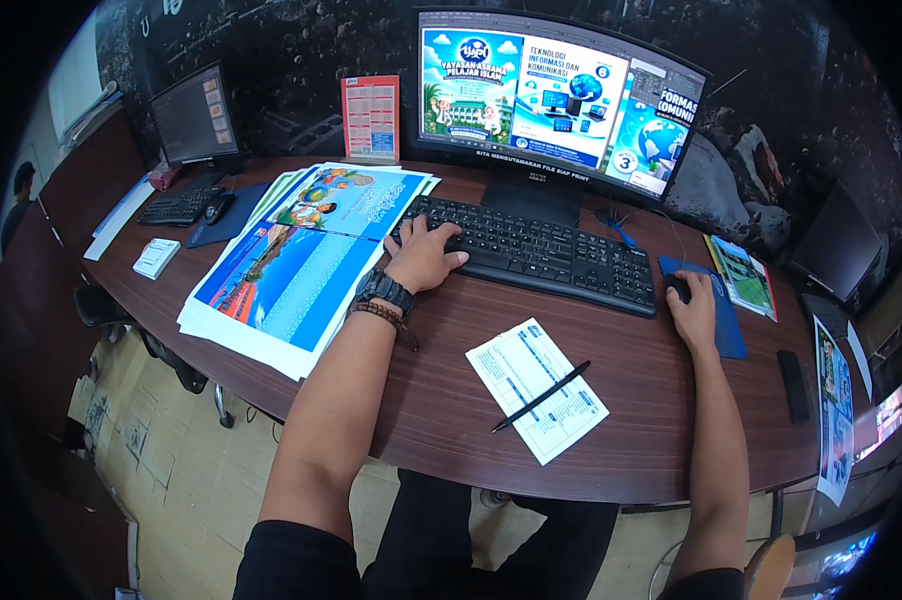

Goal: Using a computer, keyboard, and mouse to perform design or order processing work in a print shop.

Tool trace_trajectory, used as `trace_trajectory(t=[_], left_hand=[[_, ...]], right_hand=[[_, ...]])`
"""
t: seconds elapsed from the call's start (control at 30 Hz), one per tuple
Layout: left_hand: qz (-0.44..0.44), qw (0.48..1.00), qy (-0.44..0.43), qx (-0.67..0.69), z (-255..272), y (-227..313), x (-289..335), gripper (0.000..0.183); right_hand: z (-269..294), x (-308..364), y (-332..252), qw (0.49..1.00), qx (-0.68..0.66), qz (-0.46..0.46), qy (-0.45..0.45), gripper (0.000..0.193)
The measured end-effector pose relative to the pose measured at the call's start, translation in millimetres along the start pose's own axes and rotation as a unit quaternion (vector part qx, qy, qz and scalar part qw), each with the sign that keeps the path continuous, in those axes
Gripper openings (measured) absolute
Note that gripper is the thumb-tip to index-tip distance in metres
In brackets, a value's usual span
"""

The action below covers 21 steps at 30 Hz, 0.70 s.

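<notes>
My left hand (426, 254) rests on the left end of a black keyboard (556, 250), its fingers spread over the keys. A dark watch and a beaded bracelet (379, 312) circle that wrist. Over at the right, my right hand (693, 308) is closed over a dark computer mouse (678, 288) on a blue mouse pad (728, 325). Beyond the keyboard stands a curved monitor (561, 100), lit with colourful cover designs. Between my forearms lies a printed form pad (531, 372) with a black pen (541, 397) slanting across it.
Large colour prints (301, 245) are stacked left of the keyboard. A red desk calendar (371, 118) stands behind them. Further left are another monitor (193, 115), a keyboard and a white card stack (157, 258). A black phone-like object (793, 385) lies near the right end. Someone stands at the far left.
</notes>
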<state>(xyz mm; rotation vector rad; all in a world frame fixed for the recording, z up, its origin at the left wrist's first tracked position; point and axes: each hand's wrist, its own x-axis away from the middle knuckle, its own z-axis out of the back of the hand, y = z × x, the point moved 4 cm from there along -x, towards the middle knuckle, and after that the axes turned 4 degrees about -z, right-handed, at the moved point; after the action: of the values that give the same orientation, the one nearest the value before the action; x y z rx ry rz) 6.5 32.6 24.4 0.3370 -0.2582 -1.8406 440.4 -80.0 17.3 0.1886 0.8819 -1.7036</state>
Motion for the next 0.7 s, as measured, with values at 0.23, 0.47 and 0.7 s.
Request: trace_trajectory(t=[0.23,0.47,0.7], left_hand=[[0.003,1.000,0.000,0.001,0.0,-0.7,-0.6,0.050],[0.002,1.000,-0.003,-0.002,0.2,-0.9,-0.3,0.050],[0.000,1.000,0.000,0.000,-0.5,-0.7,-0.4,0.049]], right_hand=[[0.1,0.7,-1.3,1.000,0.000,0.001,0.003,0.033],[0.1,0.8,-2.2,1.000,-0.002,0.006,0.004,0.032],[0.0,0.2,-0.6,1.000,-0.001,0.006,0.003,0.033]])
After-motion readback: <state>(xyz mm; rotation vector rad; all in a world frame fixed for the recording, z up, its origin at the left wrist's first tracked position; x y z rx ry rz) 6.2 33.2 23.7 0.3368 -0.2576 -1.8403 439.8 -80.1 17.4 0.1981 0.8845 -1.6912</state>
